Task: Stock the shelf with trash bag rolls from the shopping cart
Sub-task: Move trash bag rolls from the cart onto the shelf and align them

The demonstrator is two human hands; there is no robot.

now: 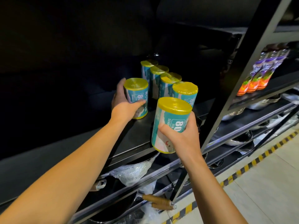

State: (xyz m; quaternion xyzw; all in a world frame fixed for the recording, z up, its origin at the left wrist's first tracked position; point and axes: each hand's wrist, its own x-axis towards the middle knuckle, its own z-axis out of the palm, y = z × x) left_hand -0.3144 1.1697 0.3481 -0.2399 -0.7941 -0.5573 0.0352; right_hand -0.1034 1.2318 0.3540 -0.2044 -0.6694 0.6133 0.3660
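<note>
On shelf [132, 138], 2 held rolls [169, 125] upright

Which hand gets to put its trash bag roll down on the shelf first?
Probably the left hand. The roll it grips already stands upright on the shelf, beside the row of four rolls. The right hand holds its roll at the shelf's front edge, seemingly not set down yet.

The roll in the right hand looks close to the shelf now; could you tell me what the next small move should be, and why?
Probably carry the right hand's roll forward and set it upright on the shelf, in front of the row of four. It is held over the shelf's front edge, and the left hand already grips another roll standing beside the row.
</note>
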